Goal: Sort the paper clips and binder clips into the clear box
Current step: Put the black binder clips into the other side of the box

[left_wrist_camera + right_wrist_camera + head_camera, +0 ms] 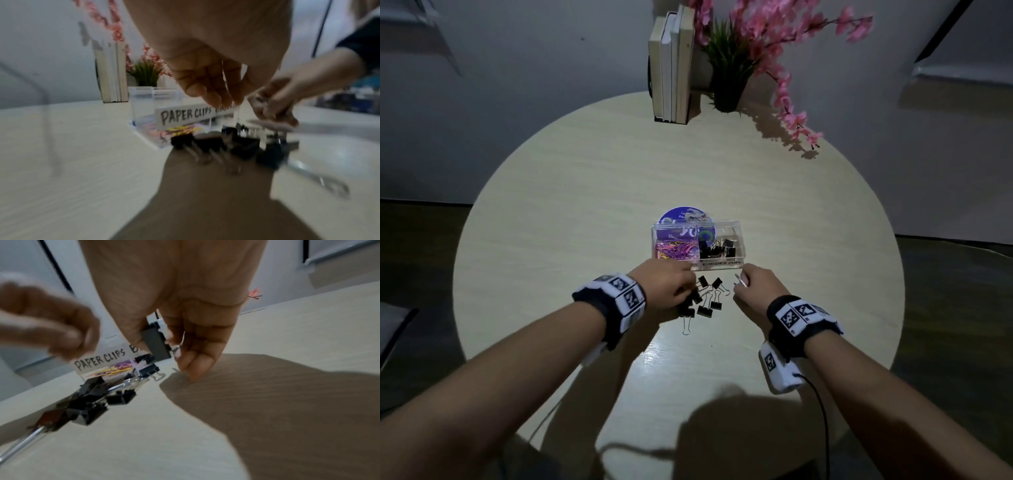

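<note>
Clear plastic box (697, 244) near the middle of a pale round counter (585, 192), with two compartments: coloured paper clips (675, 249) on the left, black binder clips (717, 248) on the right, and a label (186, 115) reading "PAPER CLIPS" on the near wall. Just in front of the box, a loose pile (702, 298) of black binder clips on the counter. Right hand (758, 289) beside the box's near right corner, thumb and fingers (195, 353) clamped on one clip (156, 344) held above the counter. Left hand (671, 291) over the left of the pile, fingers (213, 87) pointing down and drawn close; cannot tell whether anything is held there. Under and behind the box, a purple disc (681, 216). At the far edge, upright books (671, 65) and a potted plant (729, 68) with pink blossoms (787, 82). Marker bands on both wrists.
</note>
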Demonstrator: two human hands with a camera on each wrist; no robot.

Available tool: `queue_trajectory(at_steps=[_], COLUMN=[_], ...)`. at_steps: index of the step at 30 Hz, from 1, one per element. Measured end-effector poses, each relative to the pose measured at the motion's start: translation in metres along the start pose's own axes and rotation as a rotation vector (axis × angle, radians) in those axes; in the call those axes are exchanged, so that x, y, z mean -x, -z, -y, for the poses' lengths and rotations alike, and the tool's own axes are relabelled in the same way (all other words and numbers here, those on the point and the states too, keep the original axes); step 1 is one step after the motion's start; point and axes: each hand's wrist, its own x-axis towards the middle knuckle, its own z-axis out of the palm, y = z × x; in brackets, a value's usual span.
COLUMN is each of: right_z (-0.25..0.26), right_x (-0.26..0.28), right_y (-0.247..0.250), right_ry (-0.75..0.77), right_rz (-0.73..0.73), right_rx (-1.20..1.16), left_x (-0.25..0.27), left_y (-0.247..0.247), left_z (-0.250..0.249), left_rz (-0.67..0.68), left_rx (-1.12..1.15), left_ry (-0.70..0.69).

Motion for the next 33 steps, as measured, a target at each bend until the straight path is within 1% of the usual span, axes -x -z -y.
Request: queue_trajectory(at_steps=[2, 4, 5, 7, 9, 13, 15, 17, 20, 22, 24, 26, 29, 31, 33], right_z=[-0.001, 0.002, 0.004, 0.009, 0.011, 0.009, 0.006, 0.004, 0.000, -0.003, -0.004, -0.004, -0.005, -0.007, -0.010], right_x=[0.001, 0.004, 0.005, 0.005, 0.004, 0.002, 0.000, -0.001, 0.000, 0.001, 0.002, 0.005, 0.011, 0.016, 0.019], right_y=[-0.001, -0.007, -0.011, -0.018, -0.023, -0.027, -0.025, -0.022, -0.018, -0.018, -0.019, -0.019, -0.018, -0.018, -0.018], right_ry=[0.021, 0.078, 0.112, 0.160, 0.170, 0.201, 0.178, 0.107, 0.037, 0.035, 0.020, -0.001, -0.009, -0.003, -0.023], right_rz=[-0.037, -0.054, -0.049, -0.024, -0.004, -0.075, -0.086, -0.067, -0.043, -0.037, -0.025, 0.003, 0.030, 0.009, -0.045], right_rx=[-0.100, -0.119, -0.078, 0.082, 0.233, 0.339, 0.324, 0.238, 0.148, 0.101, 0.041, 0.016, 0.037, 0.000, -0.135], left_x=[0.008, 0.011, 0.011, 0.012, 0.012, 0.015, 0.015, 0.016, 0.020, 0.024, 0.026, 0.025, 0.024, 0.024, 0.023], left_y=[-0.013, -0.022, -0.027, -0.034, -0.039, -0.051, -0.053, -0.054, -0.056, -0.056, -0.057, -0.057, -0.057, -0.057, -0.056], left_z=[0.007, 0.010, 0.011, 0.009, 0.005, 0.002, -0.001, -0.003, -0.006, -0.010, -0.014, -0.018, -0.020, -0.019, -0.019], left_rz=[-0.009, -0.043, -0.050, -0.076, -0.140, -0.261, -0.321, -0.357, -0.345, -0.319, -0.294, -0.272, -0.260, -0.242, -0.211], left_rx=[0.009, 0.035, 0.033, 0.018, -0.017, -0.047, -0.067, -0.065, 0.023, 0.114, 0.187, 0.217, 0.249, 0.278, 0.276], left_ry=[0.034, 0.073, 0.092, 0.109, 0.075, 0.091, 0.083, 0.088, 0.194, 0.286, 0.347, 0.365, 0.393, 0.410, 0.420])
